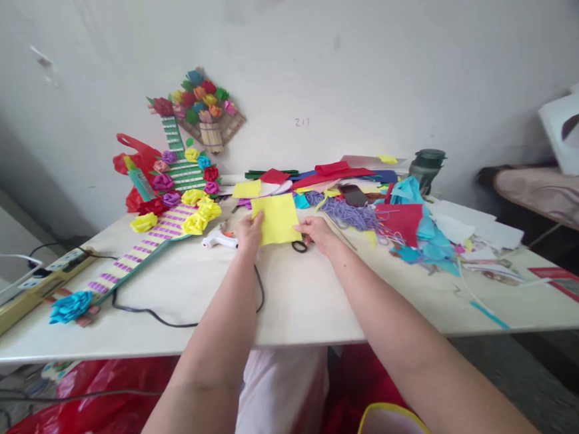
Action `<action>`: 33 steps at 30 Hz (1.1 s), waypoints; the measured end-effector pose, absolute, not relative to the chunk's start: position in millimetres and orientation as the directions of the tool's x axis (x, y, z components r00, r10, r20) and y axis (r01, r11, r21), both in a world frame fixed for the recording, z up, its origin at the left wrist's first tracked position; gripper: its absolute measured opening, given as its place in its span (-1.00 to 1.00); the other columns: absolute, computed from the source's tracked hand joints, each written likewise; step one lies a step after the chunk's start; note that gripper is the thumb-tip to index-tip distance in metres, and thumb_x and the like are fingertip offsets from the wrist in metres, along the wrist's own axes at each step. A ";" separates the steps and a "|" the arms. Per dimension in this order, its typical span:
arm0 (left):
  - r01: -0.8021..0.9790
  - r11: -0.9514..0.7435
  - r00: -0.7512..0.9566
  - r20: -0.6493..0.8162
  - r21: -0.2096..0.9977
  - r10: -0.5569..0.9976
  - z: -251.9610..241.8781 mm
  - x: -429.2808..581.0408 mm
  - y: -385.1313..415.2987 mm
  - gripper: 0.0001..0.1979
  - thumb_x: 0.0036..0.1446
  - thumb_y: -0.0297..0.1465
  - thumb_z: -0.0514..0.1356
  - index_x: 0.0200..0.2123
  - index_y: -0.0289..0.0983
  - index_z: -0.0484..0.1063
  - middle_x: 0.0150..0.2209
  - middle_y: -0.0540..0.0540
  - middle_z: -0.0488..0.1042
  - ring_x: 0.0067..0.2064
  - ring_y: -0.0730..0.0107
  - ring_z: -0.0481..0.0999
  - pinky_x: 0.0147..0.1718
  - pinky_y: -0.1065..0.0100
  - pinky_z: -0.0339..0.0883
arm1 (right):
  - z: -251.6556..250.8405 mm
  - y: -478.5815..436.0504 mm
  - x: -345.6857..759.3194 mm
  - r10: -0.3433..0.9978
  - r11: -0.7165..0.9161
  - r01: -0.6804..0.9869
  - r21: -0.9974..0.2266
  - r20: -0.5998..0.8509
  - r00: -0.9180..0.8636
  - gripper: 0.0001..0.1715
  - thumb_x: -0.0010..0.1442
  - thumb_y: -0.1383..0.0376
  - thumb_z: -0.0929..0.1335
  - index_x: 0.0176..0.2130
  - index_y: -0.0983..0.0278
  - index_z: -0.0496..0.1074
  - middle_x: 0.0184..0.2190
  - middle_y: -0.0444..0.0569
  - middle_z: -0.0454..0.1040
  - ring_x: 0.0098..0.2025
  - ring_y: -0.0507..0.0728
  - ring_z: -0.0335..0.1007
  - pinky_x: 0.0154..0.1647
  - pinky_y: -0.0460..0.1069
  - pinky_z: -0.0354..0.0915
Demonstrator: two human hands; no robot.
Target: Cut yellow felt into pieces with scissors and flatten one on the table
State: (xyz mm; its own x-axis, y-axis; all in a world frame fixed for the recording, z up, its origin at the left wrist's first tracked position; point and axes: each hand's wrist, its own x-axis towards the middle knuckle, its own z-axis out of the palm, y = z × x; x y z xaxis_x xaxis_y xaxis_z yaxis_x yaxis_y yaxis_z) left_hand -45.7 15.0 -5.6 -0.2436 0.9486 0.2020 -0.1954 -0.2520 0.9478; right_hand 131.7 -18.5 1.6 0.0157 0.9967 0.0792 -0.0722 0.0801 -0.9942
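L hand (249, 233) was closed in a pinch on the left edge of the yellow sheet (276, 219), thumb on top. R hand (318, 233) pinched the sheet's lower right edge, fingers curled. Sheet sat betw. both hands, over the table (296, 303) nr its middle. Black scissors loop (299, 246) lay just beside R thumb; contact couldn't be told. Glue gun (218, 239) lay just left of L hand; purple yarn (352, 217) nr R hand.
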 end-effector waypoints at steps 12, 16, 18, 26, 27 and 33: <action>-0.445 -0.167 -0.058 0.157 0.880 0.986 -0.3 -46.6 1.0 -0.64 -0.30 -0.24 0.39 -0.42 -0.34 0.49 -0.45 -0.16 0.55 -0.23 0.06 0.55 -0.27 0.18 0.44 | 2.4 -19.7 135.2 0.996 0.033 -0.137 -0.990 0.043 -0.074 -0.75 -0.20 0.30 0.44 -0.60 0.31 0.27 -0.70 -0.19 0.34 -0.69 -0.06 0.20 -0.72 -0.15 0.15; -0.440 -0.135 0.025 0.162 0.888 0.986 2.3 -45.5 -2.4 -0.65 -0.25 -0.25 0.38 -0.38 -0.34 0.49 -0.43 -0.15 0.56 -0.24 0.10 0.55 -0.27 0.21 0.45 | 0.8 -16.2 141.5 0.980 0.019 -0.216 -0.976 0.061 -0.190 -0.74 -0.11 0.18 0.40 -0.46 0.31 0.33 -0.63 -0.14 0.42 -0.64 -0.01 0.28 -0.72 -0.15 0.14; -0.434 -0.116 0.061 0.158 0.893 0.986 4.1 -44.3 -5.0 -0.65 -0.24 -0.25 0.38 -0.37 -0.34 0.49 -0.41 -0.16 0.56 -0.24 0.11 0.55 -0.28 0.22 0.45 | 1.3 -16.9 142.3 0.970 0.007 -0.224 -0.975 0.061 -0.235 -0.68 -0.05 0.10 0.37 -0.39 0.31 0.36 -0.62 -0.14 0.43 -0.66 -0.01 0.28 -0.73 -0.14 0.12; -0.364 -0.040 0.216 0.127 0.930 0.968 5.8 -38.4 -10.3 -0.61 -0.23 -0.24 0.38 -0.31 -0.35 0.50 -0.38 -0.19 0.57 -0.24 0.08 0.56 -0.28 0.21 0.44 | 10.8 -30.7 130.6 0.961 -0.036 -0.336 -0.941 0.059 -0.269 -0.61 -0.01 0.09 0.39 -0.26 0.31 0.44 -0.38 0.01 0.57 -0.28 0.14 0.49 -0.24 0.01 0.36; -0.362 -0.037 0.228 0.127 0.932 0.965 5.5 -37.9 -10.1 -0.60 -0.23 -0.24 0.38 -0.31 -0.35 0.50 -0.38 -0.18 0.57 -0.24 0.08 0.56 -0.28 0.21 0.44 | 11.1 -31.2 129.5 0.962 -0.045 -0.344 -0.938 0.052 -0.267 -0.62 -0.02 0.10 0.40 -0.26 0.31 0.44 -0.38 0.01 0.57 -0.27 0.15 0.49 -0.21 0.02 0.37; -0.379 -0.028 0.215 0.118 0.925 0.970 5.0 -38.0 -8.6 -0.60 -0.25 -0.24 0.39 -0.33 -0.36 0.50 -0.39 -0.19 0.57 -0.25 0.08 0.56 -0.29 0.20 0.44 | 6.0 -26.1 125.6 0.991 -0.014 -0.301 -0.953 0.027 -0.130 -0.74 -0.10 0.29 0.47 -0.35 0.35 0.45 -0.43 0.00 0.57 -0.34 0.12 0.51 -0.23 0.01 0.39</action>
State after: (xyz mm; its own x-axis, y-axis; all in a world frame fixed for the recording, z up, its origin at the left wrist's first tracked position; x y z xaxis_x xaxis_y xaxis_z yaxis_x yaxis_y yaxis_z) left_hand -38.0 -8.6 5.0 0.2146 0.9696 0.1176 -0.3786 -0.0285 0.9251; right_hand 125.6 -26.1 6.0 -0.1300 0.9912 0.0268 -0.3012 -0.0137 -0.9535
